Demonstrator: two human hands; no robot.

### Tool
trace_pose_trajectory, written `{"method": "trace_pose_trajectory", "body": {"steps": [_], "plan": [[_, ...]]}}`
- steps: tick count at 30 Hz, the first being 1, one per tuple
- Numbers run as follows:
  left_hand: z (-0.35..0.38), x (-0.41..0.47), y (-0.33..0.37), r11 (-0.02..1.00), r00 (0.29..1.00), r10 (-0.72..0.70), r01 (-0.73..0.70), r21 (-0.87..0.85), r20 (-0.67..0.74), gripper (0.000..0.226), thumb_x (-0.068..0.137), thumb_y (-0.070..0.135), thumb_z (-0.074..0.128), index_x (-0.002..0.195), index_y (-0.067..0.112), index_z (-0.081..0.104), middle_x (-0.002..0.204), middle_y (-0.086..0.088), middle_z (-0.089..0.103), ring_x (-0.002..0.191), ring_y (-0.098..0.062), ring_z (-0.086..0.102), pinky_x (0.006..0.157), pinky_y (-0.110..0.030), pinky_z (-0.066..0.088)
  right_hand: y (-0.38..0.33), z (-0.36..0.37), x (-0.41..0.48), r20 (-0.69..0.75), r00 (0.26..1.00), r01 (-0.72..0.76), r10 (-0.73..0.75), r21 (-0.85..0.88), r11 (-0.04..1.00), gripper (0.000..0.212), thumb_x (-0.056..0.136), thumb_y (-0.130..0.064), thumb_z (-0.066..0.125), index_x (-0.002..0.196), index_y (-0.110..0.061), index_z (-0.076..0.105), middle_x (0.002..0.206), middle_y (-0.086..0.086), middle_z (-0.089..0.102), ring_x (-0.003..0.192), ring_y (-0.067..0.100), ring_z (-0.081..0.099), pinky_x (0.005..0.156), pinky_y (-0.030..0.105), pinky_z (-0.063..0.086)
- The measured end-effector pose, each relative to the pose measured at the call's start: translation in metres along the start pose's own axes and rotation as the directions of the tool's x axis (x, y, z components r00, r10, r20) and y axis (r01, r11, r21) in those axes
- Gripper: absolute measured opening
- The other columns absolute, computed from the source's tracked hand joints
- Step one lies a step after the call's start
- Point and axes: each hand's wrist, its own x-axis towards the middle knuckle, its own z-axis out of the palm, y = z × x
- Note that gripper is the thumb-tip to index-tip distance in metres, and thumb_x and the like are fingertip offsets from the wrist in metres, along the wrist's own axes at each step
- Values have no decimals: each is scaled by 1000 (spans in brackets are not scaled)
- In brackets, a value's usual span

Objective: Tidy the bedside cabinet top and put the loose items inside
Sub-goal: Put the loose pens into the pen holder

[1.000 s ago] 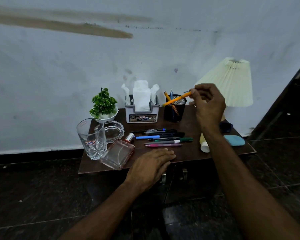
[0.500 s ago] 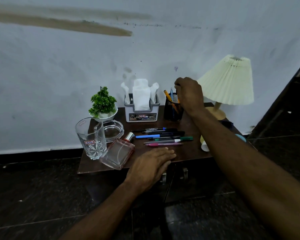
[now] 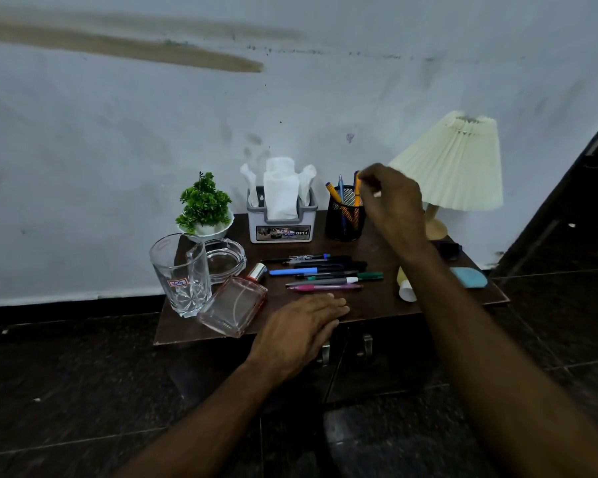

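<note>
On the cabinet top [image 3: 370, 305], the loose pens [image 3: 325, 274] lie side by side in the middle, tips pointing to 3 and 9 o'clock; they overlap, so the count is perhaps seven. One black mesh pen holder [image 3: 345, 219] stands at 12 o'clock and holds three sticks: two orange pencils and one blue pen.

The right hand [image 3: 390, 205] hangs at the holder's 3 o'clock side, its fingertips beside the top of the nearer orange pencil [image 3: 357, 193]. It is blurred, and I cannot tell whether it pinches the pencil. The left hand [image 3: 301, 326] lies flat at 6 o'clock on the front edge, fingers straight and together, holding nothing.

At 9 o'clock stand one glass tumbler [image 3: 180, 274] and one glass ashtray [image 3: 225, 258], with one pink perfume bottle [image 3: 235, 303] lying at 7. One small green plant [image 3: 204, 205] is at 10, one tissue box [image 3: 282, 219] at 11 and one lamp [image 3: 452, 167] at 2.
</note>
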Motion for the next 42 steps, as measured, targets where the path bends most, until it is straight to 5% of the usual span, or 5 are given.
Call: {"method": "trace_pose_trajectory", "body": {"steps": [11, 30, 35, 38, 42], "plan": [[1, 0, 0, 1000, 1000, -3, 3, -12, -13, 33, 105, 36, 53, 134, 29, 69, 140, 16, 65, 133, 0, 54, 113, -10, 32, -3, -13, -135, 294, 904, -251, 310, -222, 942, 4, 91, -22, 72, 95, -21, 73, 98, -1, 66, 91, 17, 64, 79, 36, 54], [-2, 0, 2, 1000, 1000, -11, 11, -24, -7, 33, 105, 35, 54, 134, 30, 69, 141, 17, 64, 134, 3, 53, 114, -14, 37, 5, -12, -124, 403, 847, -264, 347, -248, 932, 5, 90, -26, 76, 94, -29, 77, 97, -6, 69, 86, 11, 63, 69, 29, 46], [-2, 0, 3, 1000, 1000, -4, 4, -27, -17, 32, 105, 35, 55, 133, 30, 70, 140, 17, 65, 133, 2, 54, 113, -15, 38, 10, -28, -130, 429, 833, -442, 351, 134, 887, 10, 88, -17, 77, 84, -25, 75, 84, -6, 72, 80, 10, 68, 79, 39, 61], [0, 0, 2, 999, 1000, 4, -5, -34, -28, 31, 104, 33, 57, 132, 28, 70, 139, 15, 66, 133, 0, 54, 114, -19, 39, -3, -37, -132, 403, 811, -584, 424, 521, 623, 7, 91, -6, 73, 88, -12, 74, 96, 7, 76, 95, 22, 74, 86, 40, 63], [0, 0, 1, 999, 1000, 7, -8, -32, -30, 31, 104, 31, 58, 131, 27, 71, 138, 13, 67, 133, -2, 55, 115, -13, 33, -20, -37, -123, 292, 788, -526, 542, 776, 347, 2, 95, 0, 65, 95, 2, 65, 102, 16, 78, 99, 28, 77, 83, 37, 64]]}}
